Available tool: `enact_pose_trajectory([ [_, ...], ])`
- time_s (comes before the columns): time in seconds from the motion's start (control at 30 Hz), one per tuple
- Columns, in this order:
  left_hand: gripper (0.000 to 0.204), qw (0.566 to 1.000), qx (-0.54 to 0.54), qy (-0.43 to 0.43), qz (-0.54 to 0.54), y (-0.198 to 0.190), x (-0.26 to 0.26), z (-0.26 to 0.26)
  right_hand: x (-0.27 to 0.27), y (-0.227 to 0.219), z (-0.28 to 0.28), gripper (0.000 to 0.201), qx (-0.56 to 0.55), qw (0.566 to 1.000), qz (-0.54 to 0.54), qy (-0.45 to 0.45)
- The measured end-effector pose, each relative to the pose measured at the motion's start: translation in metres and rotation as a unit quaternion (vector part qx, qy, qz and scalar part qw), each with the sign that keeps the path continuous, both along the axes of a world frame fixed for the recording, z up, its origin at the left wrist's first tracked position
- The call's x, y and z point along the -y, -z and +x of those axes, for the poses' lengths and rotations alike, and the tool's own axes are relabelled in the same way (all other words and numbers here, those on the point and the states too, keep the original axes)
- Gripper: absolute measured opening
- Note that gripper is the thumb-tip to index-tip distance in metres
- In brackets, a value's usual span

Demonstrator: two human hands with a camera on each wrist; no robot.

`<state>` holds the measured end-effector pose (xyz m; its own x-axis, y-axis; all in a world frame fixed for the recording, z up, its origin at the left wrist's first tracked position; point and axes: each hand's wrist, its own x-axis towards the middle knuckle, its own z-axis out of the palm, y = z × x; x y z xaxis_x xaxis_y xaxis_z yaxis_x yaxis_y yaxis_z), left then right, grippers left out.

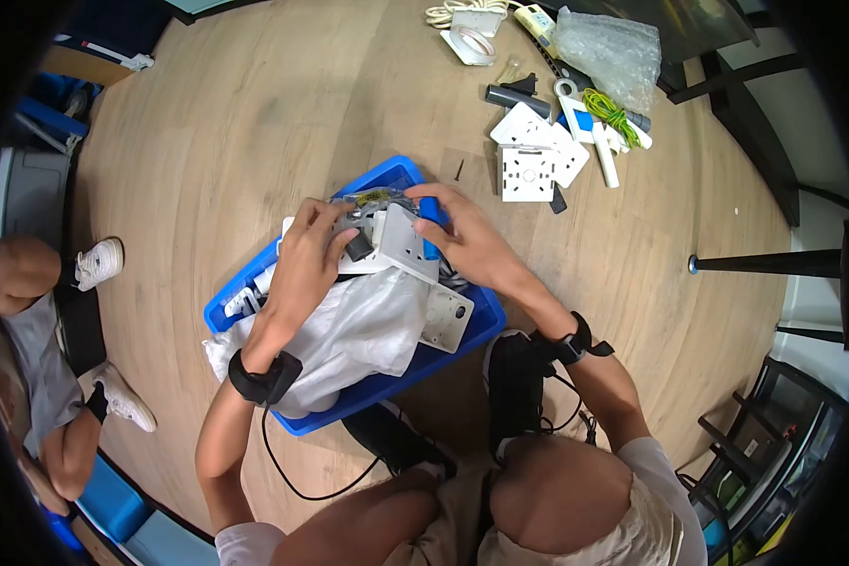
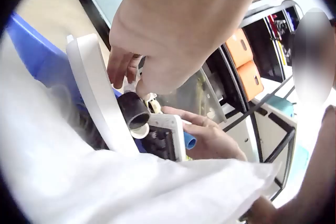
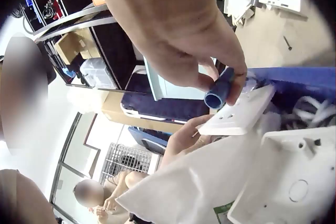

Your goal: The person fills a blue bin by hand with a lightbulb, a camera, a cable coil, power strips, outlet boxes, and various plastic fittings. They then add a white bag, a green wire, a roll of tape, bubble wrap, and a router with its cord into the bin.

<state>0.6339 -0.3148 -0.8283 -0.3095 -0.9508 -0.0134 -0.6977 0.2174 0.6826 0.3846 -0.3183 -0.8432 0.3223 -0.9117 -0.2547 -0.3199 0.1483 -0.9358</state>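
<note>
My right hand grips a short blue tube between thumb and fingers, over the far right side of a blue bin. Right beside it, a white socket plate stands tilted on the bin's contents. My left hand reaches in from the left with bent fingers and thumb. Its fingertips are at a clear plastic bag with a yellow label, and a short black tube lies close by its thumb. I cannot tell whether the left fingers pinch anything.
A white plastic sack covers the bin's near part, beside a white wall box. On the floor beyond are a screw, white plates, green-yellow wire and bubble wrap. Another person sits at left.
</note>
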Motion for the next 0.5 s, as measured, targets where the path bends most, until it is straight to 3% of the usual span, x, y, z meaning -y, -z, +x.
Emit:
enact_pose_trajectory([
  [0.2, 0.029, 0.998, 0.032, 0.015, -0.057, -0.009, -0.008, -0.004, 0.004, -0.005, -0.02, 0.054, 0.026, 0.996, -0.041, 0.07],
  [0.43, 0.03, 0.994, 0.103, -0.011, -0.03, -0.022, -0.046, 0.002, 0.015, -0.012, -0.013, 0.053, 0.067, 0.997, -0.001, 0.05],
  [0.5, 0.028, 0.994, 0.098, -0.047, -0.017, -0.031, -0.058, 0.012, 0.029, -0.023, -0.014, 0.047, -0.088, 0.995, -0.054, -0.005],
])
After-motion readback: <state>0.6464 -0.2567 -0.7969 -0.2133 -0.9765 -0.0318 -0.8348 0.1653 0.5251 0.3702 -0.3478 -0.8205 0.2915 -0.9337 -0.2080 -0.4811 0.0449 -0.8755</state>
